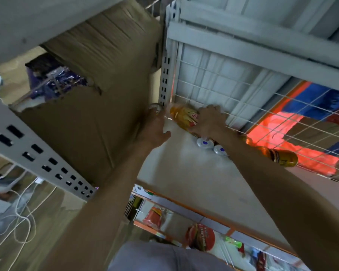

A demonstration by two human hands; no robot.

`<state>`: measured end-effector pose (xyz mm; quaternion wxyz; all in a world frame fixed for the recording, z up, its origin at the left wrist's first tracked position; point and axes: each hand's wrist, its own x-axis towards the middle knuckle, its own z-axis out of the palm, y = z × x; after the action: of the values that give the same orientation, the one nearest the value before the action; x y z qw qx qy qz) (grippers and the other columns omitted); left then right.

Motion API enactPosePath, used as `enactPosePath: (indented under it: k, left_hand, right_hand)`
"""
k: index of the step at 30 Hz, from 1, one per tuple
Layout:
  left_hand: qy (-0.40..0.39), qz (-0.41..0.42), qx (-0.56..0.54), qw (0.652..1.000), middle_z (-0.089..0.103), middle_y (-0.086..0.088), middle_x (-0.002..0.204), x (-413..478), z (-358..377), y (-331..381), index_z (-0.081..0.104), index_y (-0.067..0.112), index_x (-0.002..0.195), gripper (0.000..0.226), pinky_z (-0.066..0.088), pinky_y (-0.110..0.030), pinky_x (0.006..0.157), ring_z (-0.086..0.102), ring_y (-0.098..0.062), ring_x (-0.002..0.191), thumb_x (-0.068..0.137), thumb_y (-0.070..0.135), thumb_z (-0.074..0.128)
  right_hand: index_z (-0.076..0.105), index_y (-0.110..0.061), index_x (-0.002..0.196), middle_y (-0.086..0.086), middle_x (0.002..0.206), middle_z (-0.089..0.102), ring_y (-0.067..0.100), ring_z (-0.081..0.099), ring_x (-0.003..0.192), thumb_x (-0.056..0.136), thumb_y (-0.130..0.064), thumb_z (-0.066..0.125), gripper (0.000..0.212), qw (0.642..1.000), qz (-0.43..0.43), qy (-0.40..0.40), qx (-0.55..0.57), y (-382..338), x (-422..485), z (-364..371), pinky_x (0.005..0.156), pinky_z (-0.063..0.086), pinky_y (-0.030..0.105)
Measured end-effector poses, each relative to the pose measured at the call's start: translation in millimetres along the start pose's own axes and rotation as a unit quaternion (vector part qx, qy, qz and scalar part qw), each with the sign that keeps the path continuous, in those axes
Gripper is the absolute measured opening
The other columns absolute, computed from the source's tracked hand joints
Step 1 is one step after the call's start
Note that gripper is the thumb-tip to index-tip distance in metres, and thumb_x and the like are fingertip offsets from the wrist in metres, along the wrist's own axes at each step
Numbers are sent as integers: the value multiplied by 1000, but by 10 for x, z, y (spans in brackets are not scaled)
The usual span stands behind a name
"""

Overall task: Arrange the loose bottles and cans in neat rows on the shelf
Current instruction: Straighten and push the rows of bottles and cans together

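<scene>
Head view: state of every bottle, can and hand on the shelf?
yellow bottle: tilted, gripped by right hand
can: beside shelf post, left hand at it, grip blurred
white-capped bottles: two, upright, side by side, caps on
amber bottle: seems on its side, against wire grid

Blurred can half behind left hand

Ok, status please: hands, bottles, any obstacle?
Right hand grips yellow bottle at back corner. Left hand at can, grip blurred. Amber bottle lies loose by wire mesh.
</scene>
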<state>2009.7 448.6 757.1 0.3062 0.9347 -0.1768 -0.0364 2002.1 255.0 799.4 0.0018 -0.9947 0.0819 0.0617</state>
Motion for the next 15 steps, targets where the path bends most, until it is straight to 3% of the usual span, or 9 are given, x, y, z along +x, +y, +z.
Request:
enactPosePath:
  k: [3,8,10,12,15]
  left_hand:
    - [48,-6,36,998,44,-17,137,392,18,-69,48,12,138,66,44,-47,102,44,-36,124,77,18,72]
    - [5,-17,188,982,41,-28,142,639,246,-260,39,-6,139,53,29,-50,113,36,-45,132,92,16,51]
    - [33,27,217,975,37,-28,145,593,355,-317,37,-6,139,52,27,-49,114,31,-45,137,92,10,53]
    - [53,45,164,984,34,-19,151,559,411,-309,42,5,137,54,31,-48,113,26,-41,141,87,5,61]
    - [67,7,77,995,43,-13,140,496,361,-217,48,15,131,51,41,-37,98,43,-35,127,84,6,68]
  right_hand:
    - [59,-22,125,11,118,58,32,49,116,66,-71,71,77,991,9,53,125,102,-186,161,97,44,43]
    - [61,-22,120,5,113,62,28,57,109,49,-83,60,94,950,68,75,295,142,-434,375,94,49,46]
    - [60,-17,115,3,111,59,25,55,107,56,-68,76,80,927,80,82,358,117,-558,455,93,49,45]
    - [55,-13,117,5,116,52,23,52,107,64,-42,88,68,908,98,76,400,88,-671,572,90,49,40]
    - [44,-16,115,6,116,50,18,56,103,69,-19,90,66,870,118,68,474,21,-824,739,77,53,29]
